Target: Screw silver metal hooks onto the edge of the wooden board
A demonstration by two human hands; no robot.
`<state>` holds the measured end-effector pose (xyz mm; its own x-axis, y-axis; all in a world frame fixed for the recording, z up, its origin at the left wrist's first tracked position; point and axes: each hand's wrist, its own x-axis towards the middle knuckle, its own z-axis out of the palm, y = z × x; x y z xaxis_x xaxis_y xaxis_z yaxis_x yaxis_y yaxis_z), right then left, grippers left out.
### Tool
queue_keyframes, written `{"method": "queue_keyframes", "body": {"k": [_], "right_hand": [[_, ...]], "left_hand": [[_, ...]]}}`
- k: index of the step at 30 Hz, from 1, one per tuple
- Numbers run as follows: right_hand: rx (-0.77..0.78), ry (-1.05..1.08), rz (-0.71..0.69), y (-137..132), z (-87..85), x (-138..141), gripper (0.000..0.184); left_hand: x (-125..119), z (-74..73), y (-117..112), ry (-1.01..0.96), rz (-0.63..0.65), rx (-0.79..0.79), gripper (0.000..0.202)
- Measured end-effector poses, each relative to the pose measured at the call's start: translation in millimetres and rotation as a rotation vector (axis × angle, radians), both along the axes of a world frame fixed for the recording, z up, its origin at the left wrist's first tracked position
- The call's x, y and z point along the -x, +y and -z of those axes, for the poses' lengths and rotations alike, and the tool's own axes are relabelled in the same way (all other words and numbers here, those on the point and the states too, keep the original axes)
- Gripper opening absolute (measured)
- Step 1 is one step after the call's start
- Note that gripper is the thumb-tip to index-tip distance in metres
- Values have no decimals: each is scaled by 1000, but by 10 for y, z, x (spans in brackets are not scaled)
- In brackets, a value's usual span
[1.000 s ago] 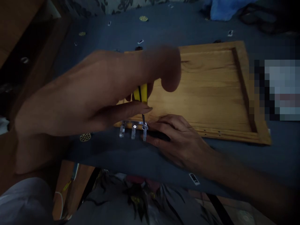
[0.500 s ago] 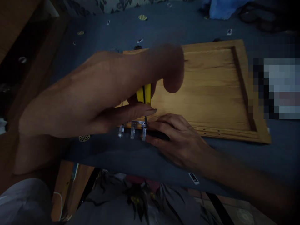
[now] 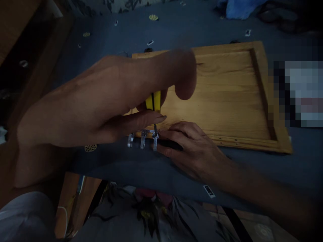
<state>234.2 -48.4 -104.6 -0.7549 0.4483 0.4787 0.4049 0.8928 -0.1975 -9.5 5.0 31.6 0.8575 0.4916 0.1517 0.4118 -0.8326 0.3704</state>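
My left hand (image 3: 108,97) is closed round a screwdriver (image 3: 153,102) with a yellow and black handle, held upright with its shaft pointing down. The tip meets the right end of a metal hook rail (image 3: 148,131), which has several short hooks hanging over the near edge of a wooden panel (image 3: 222,97). Fingers of my right hand (image 3: 193,148) press together at that end of the rail, with the thumb below the panel's edge. Whatever lies beneath those fingertips is hidden. The left hand covers the panel's left part.
A blue tablecloth (image 3: 121,168) with small printed marks lies under the panel. Blue cloth (image 3: 239,8) sits at the back right, beside a dark strap-like thing (image 3: 280,18). Wooden furniture (image 3: 32,87) stands on the left. A pixelated patch covers the right side.
The screwdriver has shifted slightly left and down, its tip now in line with the rail's right end. My right hand keeps its place.
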Motion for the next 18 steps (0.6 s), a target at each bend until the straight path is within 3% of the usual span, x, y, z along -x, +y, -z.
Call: {"method": "queue_keyframes", "body": {"k": [4,8,11,13,18], "right_hand": [[6,8,-2,3,-19,3,25],[7,12,-3,2,-23,11,24],[-8,10,3,0,-19,15,26],[-15,8,6,-2,-20,15,27],[-21,-1,18,-4,-36,11,26]], "left_hand": [[-95,-32,35,37,-19,47,25],[-242,-54,13,-67,-133,162,30],[-235,-4,-8,-102,-102,59,13],[-187,49,3,-86,-56,29,21],[-143,114,74,-188,1,123,64]]}}
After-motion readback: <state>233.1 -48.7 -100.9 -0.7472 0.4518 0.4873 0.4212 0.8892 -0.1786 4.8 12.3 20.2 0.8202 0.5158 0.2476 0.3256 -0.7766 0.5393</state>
